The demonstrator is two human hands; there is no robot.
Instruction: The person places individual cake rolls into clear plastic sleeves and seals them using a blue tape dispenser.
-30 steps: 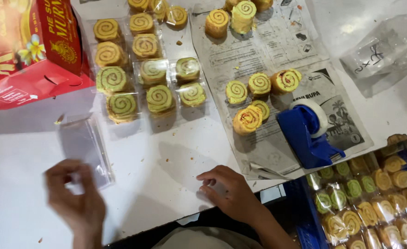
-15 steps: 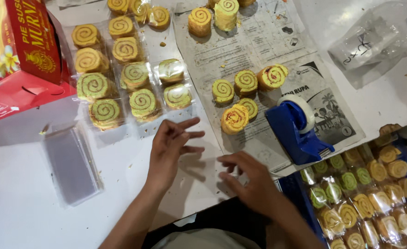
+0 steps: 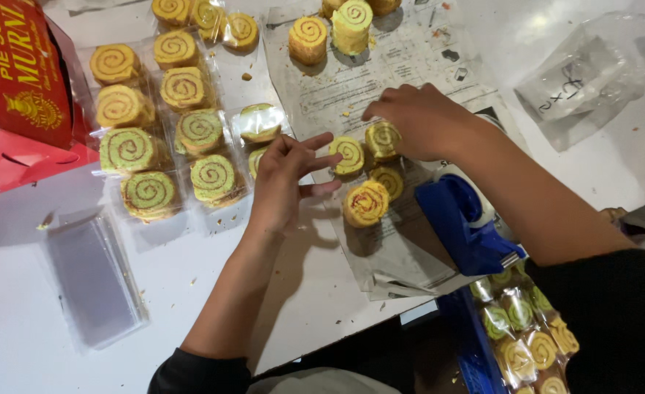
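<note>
While spiral pastry rolls lie on the white table point(image 3: 30, 306), both hands are held over a small cluster of them.
The left hand point(image 3: 284, 175) is spread open, fingertips beside a green-swirl roll point(image 3: 349, 155); farther right, the right hand point(image 3: 424, 120) is closed on a yellow roll point(image 3: 382, 138), on the printed paper sheet point(image 3: 402, 69).

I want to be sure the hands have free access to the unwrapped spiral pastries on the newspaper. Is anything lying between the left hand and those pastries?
Nothing visible does. The left hand has its fingertips right beside the loose spiral pastries on the newspaper, with only bare paper between. The right hand already rests on one. The blue tape dispenser stands off to the side.
</note>
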